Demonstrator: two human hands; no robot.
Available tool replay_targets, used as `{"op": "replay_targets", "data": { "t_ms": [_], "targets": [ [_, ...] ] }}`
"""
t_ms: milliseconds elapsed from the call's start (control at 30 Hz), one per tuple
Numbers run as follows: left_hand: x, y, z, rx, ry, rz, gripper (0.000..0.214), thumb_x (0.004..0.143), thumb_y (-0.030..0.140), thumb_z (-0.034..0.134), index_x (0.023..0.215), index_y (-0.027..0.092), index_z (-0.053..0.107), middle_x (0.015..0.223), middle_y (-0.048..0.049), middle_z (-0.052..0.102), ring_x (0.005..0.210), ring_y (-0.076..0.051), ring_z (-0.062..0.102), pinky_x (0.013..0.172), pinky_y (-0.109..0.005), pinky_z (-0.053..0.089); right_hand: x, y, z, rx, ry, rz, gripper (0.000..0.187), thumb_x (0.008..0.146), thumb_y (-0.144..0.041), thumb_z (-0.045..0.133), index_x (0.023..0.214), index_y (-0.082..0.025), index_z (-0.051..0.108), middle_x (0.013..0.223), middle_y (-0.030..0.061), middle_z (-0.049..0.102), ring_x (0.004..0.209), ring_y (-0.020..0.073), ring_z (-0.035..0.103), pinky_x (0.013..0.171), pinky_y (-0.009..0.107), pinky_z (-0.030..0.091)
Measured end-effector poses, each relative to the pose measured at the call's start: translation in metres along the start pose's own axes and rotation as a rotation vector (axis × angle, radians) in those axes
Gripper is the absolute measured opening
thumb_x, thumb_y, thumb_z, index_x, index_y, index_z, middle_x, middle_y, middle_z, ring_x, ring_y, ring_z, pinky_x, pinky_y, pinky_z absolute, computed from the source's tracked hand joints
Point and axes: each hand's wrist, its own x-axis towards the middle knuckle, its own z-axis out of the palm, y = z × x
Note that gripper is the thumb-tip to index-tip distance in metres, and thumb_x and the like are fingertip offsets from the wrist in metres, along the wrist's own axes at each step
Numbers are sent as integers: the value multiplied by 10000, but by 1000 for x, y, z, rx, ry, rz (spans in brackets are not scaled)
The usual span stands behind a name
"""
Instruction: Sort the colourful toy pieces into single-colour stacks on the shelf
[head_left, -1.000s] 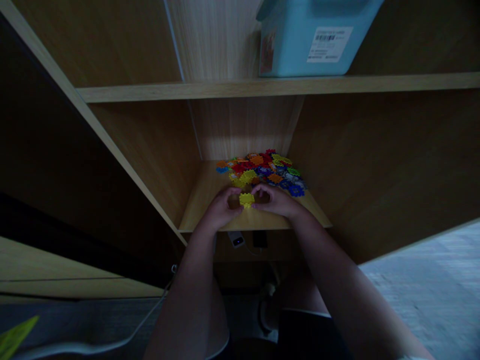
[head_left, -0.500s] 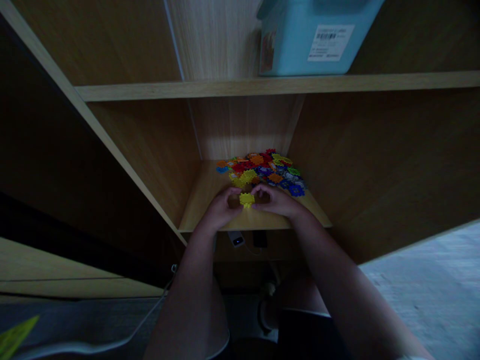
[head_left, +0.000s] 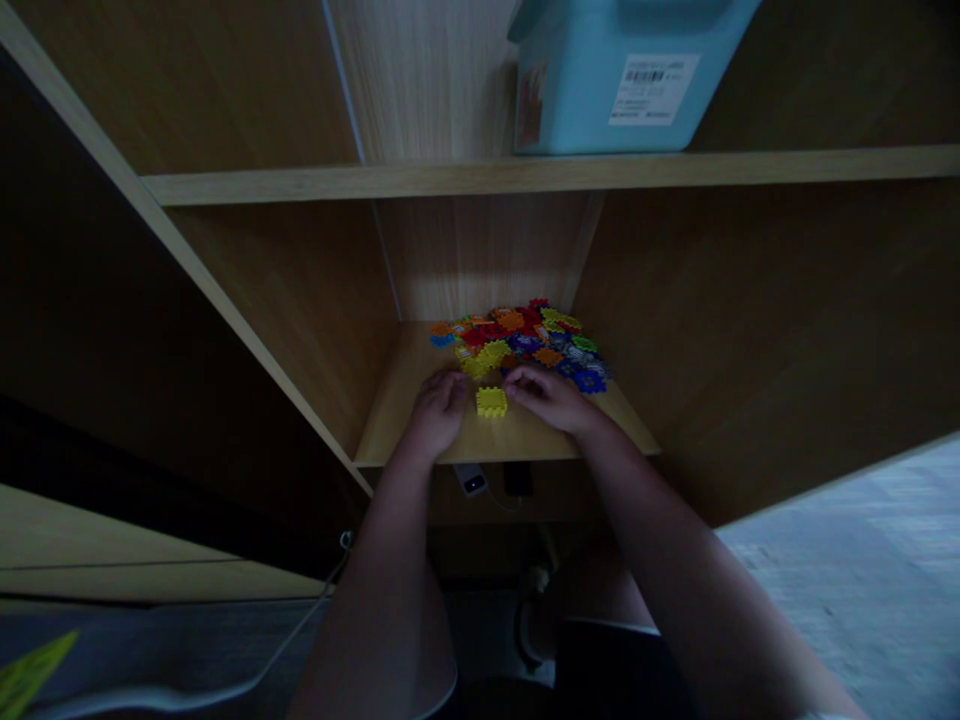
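Left hand: the left hand (head_left: 436, 408) rests palm down on the shelf board (head_left: 420, 425), fingers loosely curled, gripping nothing.
Right hand: the right hand (head_left: 547, 396) lies just across from it, fingers bent toward the gap; whether they pinch anything I cannot tell.
Yellow piece: the yellow toothed piece (head_left: 491, 401) sits flat on the board between both hands, just beside each.
Pile: a heap of coloured pieces (head_left: 525, 335) lies just beyond the fingertips.
Above: a blue box (head_left: 600, 75) stands on the upper shelf.
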Motion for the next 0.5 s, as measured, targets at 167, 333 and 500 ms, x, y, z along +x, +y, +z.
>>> {"op": "replay_targets", "data": {
  "t_ms": [167,333,500],
  "targets": [
    [8,-4,7,15,-60,-27,506,1110,542,387,1236,219,755,1381,-128,749,1413,-305,610,1297,-511,385,2,4,1,-53,63,-34,358,1044,-593,585,1003,-256,699,998,46,733,925,226,666,854,368,512],
    [16,-7,11,19,-96,-9,635,1100,638,317,1241,226,779,1380,-136,761,1445,-325,596,1302,-536,361,4,8,2,-104,79,-54,342,1069,-568,554,985,-262,680,987,42,716,933,222,664,856,361,505],
    [15,-7,12,53,-71,-5,630,1114,597,287,1173,232,797,1280,-132,794,1356,-321,652,1260,-534,402,4,9,3,-118,97,-56,348,1078,-566,541,972,-262,672,971,34,710,927,219,664,846,354,498]
  ]
}}
